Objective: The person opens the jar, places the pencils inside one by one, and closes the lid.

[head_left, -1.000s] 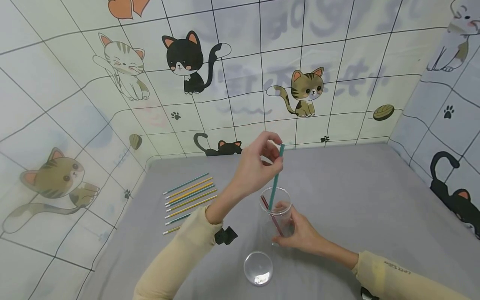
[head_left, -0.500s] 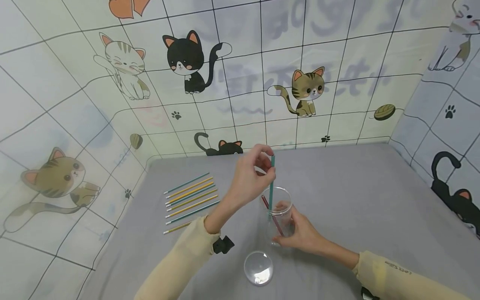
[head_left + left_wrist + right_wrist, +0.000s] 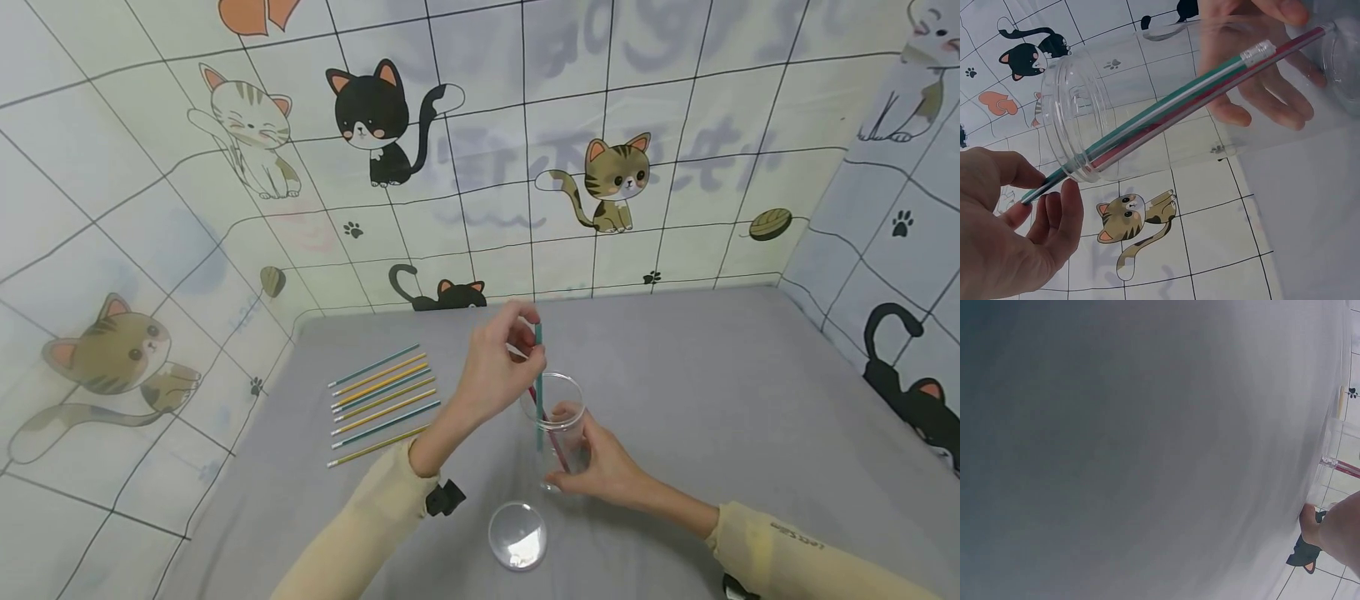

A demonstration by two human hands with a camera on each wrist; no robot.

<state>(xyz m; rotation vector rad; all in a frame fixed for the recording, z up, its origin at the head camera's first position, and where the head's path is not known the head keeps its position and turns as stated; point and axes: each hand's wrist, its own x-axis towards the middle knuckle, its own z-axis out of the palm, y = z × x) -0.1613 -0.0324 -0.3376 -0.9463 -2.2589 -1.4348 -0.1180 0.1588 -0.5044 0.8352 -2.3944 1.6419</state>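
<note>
My left hand pinches the upper end of a teal pencil between thumb and fingers. The pencil's lower part is inside a tall clear jar, its silver ferrule and eraser end pointing down in the left wrist view. A dark red pencil leans in the same jar, eraser end at the bottom. Around the jar's lower right side, my right hand grips it, thumb in front and fingers behind. Only part of that hand shows at the right wrist view's edge.
On the grey cloth to the left lie several teal and yellow pencils in a slanted row. A round clear lid rests in front of the jar. Cat-print sheets wall the back and sides.
My left hand has moved down and slightly left, lowering the teal pencil deeper into the jar and bringing it more upright. The right hand stays on the jar.
</note>
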